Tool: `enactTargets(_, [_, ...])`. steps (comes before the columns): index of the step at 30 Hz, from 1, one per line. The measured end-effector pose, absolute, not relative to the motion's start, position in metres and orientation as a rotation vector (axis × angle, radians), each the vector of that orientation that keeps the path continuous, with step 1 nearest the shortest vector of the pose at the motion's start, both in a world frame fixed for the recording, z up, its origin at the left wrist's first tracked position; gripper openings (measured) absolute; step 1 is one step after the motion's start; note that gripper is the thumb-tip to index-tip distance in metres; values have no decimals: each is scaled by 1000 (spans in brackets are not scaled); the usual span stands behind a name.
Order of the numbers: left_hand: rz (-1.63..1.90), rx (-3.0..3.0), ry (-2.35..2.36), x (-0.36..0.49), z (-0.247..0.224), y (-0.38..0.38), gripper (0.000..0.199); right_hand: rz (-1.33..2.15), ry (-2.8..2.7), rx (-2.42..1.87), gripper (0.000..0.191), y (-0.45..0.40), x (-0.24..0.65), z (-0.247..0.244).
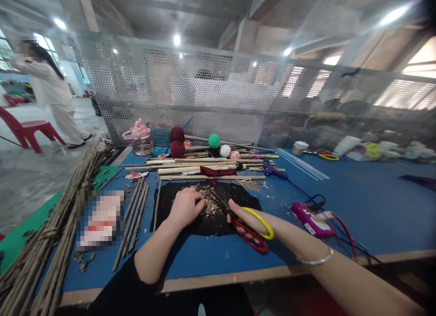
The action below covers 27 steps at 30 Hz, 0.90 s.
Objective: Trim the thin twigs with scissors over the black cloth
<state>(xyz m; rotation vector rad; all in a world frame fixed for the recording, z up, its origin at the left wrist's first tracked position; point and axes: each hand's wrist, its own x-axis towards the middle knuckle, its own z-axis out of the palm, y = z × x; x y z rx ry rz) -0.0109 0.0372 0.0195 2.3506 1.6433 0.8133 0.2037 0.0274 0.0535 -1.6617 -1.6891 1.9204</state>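
Note:
My left hand [187,205] rests at the left side of a pile of wood chips [211,208], its fingers curled down. What they hold, if anything, is hidden. In my right hand [238,210] is a pair of scissors [250,238] with one red and one yellow handle loop. Their dark blades point up and left over the chips; how far apart the blades are is hard to see. Under both hands and the pile lies a black cloth [250,200] on the blue tabletop [211,257].
Bundled sticks [51,234] line the left edge, beside loose cut sticks [134,216]. Behind the cloth lie more rods [211,177], yarn balls [214,141] and a blue glue gun [274,170]. A purple power strip [311,220] with cords sits right. A person [51,88] stands far left.

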Motion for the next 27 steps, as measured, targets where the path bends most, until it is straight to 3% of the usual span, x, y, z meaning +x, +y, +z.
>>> enactTargets(13, [776,2390,1556,-9,17,37,23,1757,-1775,-1767,63,26,196,51])
enactTargets(27, [816,2350,1588,-8,21,35,23,1860,-1713,-1698,59,23,190,56])
